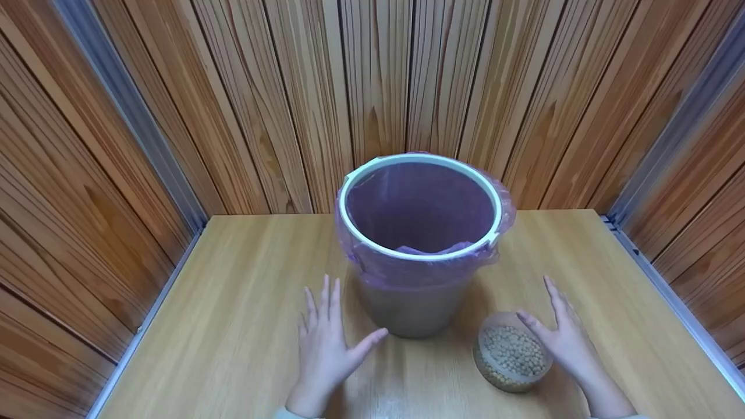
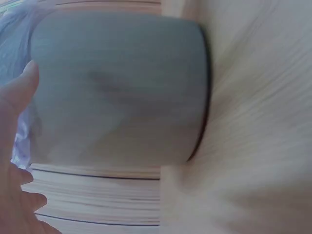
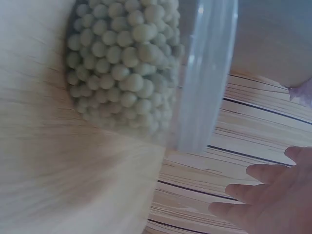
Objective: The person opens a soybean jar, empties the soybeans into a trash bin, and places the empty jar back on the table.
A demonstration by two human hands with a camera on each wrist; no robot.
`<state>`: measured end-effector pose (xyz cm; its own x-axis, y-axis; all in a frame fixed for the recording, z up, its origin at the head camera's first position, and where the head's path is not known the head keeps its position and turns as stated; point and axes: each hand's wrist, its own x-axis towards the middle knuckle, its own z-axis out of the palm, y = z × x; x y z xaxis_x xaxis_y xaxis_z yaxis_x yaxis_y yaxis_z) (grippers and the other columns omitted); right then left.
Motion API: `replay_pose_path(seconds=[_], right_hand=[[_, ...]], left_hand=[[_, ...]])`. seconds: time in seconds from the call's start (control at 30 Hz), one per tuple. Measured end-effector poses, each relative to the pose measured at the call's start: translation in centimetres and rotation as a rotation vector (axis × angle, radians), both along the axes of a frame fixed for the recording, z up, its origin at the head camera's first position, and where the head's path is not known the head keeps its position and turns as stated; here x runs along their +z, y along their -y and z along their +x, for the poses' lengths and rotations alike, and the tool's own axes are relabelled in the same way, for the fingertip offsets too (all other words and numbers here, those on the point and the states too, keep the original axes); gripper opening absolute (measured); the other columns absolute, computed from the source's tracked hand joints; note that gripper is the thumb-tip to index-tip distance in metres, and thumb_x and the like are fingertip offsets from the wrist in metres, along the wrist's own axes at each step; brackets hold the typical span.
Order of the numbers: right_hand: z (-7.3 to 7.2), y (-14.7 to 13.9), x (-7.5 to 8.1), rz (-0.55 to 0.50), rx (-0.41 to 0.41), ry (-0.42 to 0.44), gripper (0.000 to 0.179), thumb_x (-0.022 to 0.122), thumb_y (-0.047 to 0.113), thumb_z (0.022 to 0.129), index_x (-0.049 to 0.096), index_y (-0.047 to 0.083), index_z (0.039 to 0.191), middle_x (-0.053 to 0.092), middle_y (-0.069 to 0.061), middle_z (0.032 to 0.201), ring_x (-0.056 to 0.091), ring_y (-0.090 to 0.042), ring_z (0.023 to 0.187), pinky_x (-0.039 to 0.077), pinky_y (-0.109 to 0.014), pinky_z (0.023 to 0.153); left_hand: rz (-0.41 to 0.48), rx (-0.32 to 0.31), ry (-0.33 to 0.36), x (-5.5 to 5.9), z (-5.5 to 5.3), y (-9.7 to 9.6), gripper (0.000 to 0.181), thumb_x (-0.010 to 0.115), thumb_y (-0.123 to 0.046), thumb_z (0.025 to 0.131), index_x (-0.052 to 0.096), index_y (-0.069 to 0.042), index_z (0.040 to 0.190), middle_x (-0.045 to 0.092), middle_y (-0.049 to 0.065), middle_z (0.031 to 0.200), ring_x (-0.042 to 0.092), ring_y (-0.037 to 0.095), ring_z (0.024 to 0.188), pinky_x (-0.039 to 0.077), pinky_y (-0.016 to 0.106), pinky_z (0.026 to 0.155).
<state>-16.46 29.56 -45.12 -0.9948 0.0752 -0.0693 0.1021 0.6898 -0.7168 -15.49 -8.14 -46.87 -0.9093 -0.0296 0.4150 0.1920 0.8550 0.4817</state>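
Observation:
A grey bin (image 1: pixel 414 302) stands upright on the table, its pale rim ring (image 1: pixel 343 209) clamping a purple plastic bag (image 1: pixel 407 273) that lines it and hangs over the outside. My left hand (image 1: pixel 329 343) is spread in front of the bin's left side, fingers straight, holding nothing. To the bin's front right sits a clear round tub (image 1: pixel 506 381) of small pale round beads or beans (image 1: pixel 515 352); which they are I cannot tell. Beside the tub's right edge hovers my right hand (image 1: pixel 567 343), fingers extended. In the right wrist view its fingers (image 3: pixel 265 173) are apart from the tub.
The light wooden tabletop (image 1: pixel 233 326) extends around the bin and tub. Wood-plank walls (image 1: pixel 302 105) close off the back and both sides, with metal corner posts (image 1: pixel 139 116) and a metal strip (image 1: pixel 687 314) along the right table edge.

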Motion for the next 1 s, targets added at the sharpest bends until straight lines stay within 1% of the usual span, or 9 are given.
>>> replay_pose_path(seconds=[0.07,0.17,0.3,0.43,0.53,0.6,0.7,0.8,1.0], right_hand=[[0.2,-0.1,-0.4,-0.026,0.001,-0.008,0.087,0.051,0.053,0.089,-0.01,0.032,0.147,-0.008,-0.017,0.154,-0.003,-0.052,0.134,0.008,-0.077,0.092],[0.5,-0.2,-1.1,-0.067,0.012,-0.033,0.085,0.052,0.047,0.091,-0.009,0.03,0.148,-0.005,-0.02,0.153,0.001,-0.055,0.133,0.009,-0.077,0.092],[0.7,-0.3,-1.9,-0.118,0.013,-0.005,0.084,0.049,0.045,0.092,-0.01,0.026,0.148,-0.007,-0.023,0.152,0.0,-0.055,0.133,0.008,-0.077,0.093],[1.0,-0.4,-2.7,-0.146,0.017,0.032,0.082,0.047,0.044,0.094,-0.009,0.019,0.149,-0.005,-0.023,0.152,0.001,-0.053,0.134,0.009,-0.073,0.098],[1.3,-0.3,-3.3,-0.146,0.028,-0.006,0.081,0.05,0.039,0.094,-0.002,0.012,0.149,0.002,-0.024,0.152,0.007,-0.052,0.134,0.012,-0.071,0.099],[1.4,-0.1,-3.7,-0.137,0.031,-0.045,0.079,0.053,0.036,0.093,0.005,0.007,0.149,0.008,-0.025,0.152,0.011,-0.051,0.134,0.014,-0.071,0.099],[1.6,0.0,-4.2,-0.127,0.044,-0.079,0.08,0.057,0.033,0.091,0.01,0.002,0.148,0.014,-0.028,0.149,0.014,-0.052,0.133,0.014,-0.07,0.1],[1.8,0.1,-4.8,-0.108,0.07,-0.09,0.084,0.063,0.03,0.088,0.012,-0.003,0.146,0.015,-0.032,0.147,0.015,-0.054,0.131,0.014,-0.069,0.1],[2.0,0.6,-5.9,-0.041,0.096,-0.146,0.097,0.077,0.028,0.074,0.017,-0.008,0.142,0.017,-0.032,0.142,0.021,-0.058,0.126,0.02,-0.069,0.098]], left_hand=[[0.029,-0.014,-0.008,-0.6,0.3,-0.5,0.11,0.053,-0.079,0.067,0.013,-0.019,0.15,0.01,0.002,0.156,0.006,0.042,0.139,0.024,0.071,0.095],[0.068,-0.043,0.021,-1.3,0.8,-1.1,0.109,0.053,-0.078,0.068,0.013,-0.017,0.15,0.012,0.005,0.155,0.007,0.043,0.138,0.025,0.069,0.097],[0.12,-0.079,0.078,-2.0,1.3,-1.9,0.108,0.053,-0.077,0.069,0.015,-0.016,0.149,0.012,0.005,0.155,0.006,0.041,0.139,0.022,0.068,0.1],[0.193,-0.124,0.108,-2.8,1.9,-2.7,0.104,0.056,-0.073,0.071,0.017,-0.015,0.149,0.014,0.003,0.155,0.009,0.04,0.139,0.021,0.067,0.1],[0.234,-0.158,0.122,-3.4,2.3,-3.3,0.102,0.057,-0.071,0.073,0.019,-0.014,0.148,0.016,0.004,0.155,0.013,0.042,0.138,0.024,0.068,0.098],[0.254,-0.176,0.127,-3.7,2.4,-3.5,0.1,0.059,-0.068,0.074,0.02,-0.013,0.148,0.018,0.004,0.154,0.016,0.042,0.137,0.026,0.068,0.097],[0.287,-0.205,0.147,-4.0,2.6,-3.8,0.098,0.06,-0.066,0.075,0.021,-0.012,0.148,0.021,0.004,0.153,0.02,0.04,0.137,0.028,0.066,0.098],[0.327,-0.239,0.177,-4.2,2.9,-4.2,0.096,0.06,-0.064,0.076,0.021,-0.013,0.148,0.022,0.005,0.153,0.023,0.036,0.137,0.029,0.062,0.1],[0.402,-0.31,0.237,-4.9,3.7,-4.9,0.092,0.06,-0.061,0.078,0.021,-0.015,0.148,0.026,0.009,0.151,0.031,0.032,0.134,0.033,0.057,0.1]])
